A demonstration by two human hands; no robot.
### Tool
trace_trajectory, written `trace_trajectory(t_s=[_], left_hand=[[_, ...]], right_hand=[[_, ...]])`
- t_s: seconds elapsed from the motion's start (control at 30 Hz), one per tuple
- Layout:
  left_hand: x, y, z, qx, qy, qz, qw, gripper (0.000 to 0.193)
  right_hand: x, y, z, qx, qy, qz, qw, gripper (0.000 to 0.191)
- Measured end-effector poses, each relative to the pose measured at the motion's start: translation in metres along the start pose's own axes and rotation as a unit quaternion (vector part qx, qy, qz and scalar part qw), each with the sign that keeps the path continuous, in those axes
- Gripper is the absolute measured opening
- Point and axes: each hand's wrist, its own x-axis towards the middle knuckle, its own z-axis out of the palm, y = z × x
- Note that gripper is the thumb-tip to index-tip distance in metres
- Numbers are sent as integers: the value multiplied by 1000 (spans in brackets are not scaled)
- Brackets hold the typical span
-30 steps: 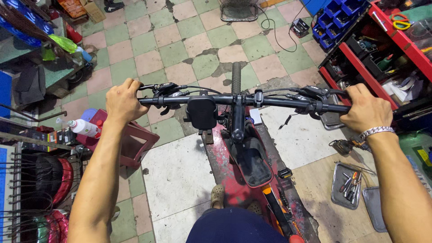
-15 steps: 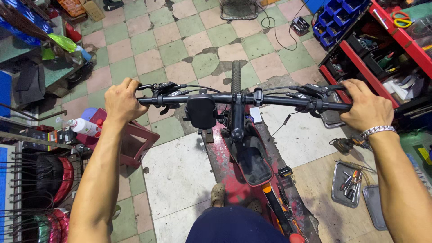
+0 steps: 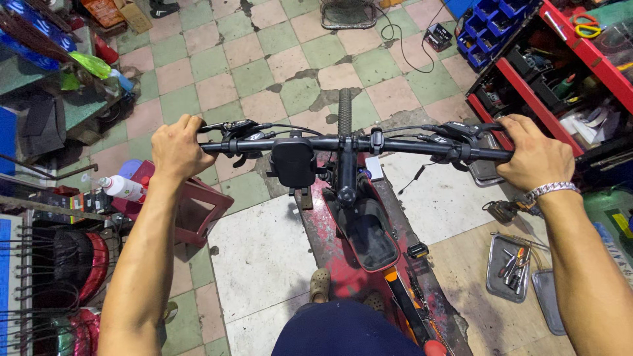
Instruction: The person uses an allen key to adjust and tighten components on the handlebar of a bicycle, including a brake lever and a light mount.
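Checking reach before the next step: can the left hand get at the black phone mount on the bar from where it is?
Probably yes. The left hand grips the bar end, and the phone mount sits further along the same handlebar. Only the brake lever cluster lies between, and the space above the bar looks free.

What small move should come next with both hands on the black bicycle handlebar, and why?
Probably ease the black handlebar slightly to straighten it. Left hand and right hand each wrap a grip, and the black knobby front tyre points almost straight ahead over the tiled floor, so only a fine correction seems needed.
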Motion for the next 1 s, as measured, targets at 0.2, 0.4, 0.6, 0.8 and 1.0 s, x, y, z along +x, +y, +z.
trace_trajectory(t_s=[0.2,0.4,0.6,0.8,1.0], left_hand=[[0,0,1,0,26,13,1000,46],[-1,0,3,5,30,19,999,42],[-2,-1,5,10,39,28,999,43],[-2,-2,5,14,39,29,999,40],[-2,-2,2,-18,63,38,997,70]], right_hand=[[0,0,0,-9,-22,14,1000,72],[-2,6,6,19,18,-13,1000,69],[-2,9,14,-25,-8,20,999,44],[-4,9,13,-27,-9,19,999,43],[0,-3,3,-26,-15,28,999,72]])
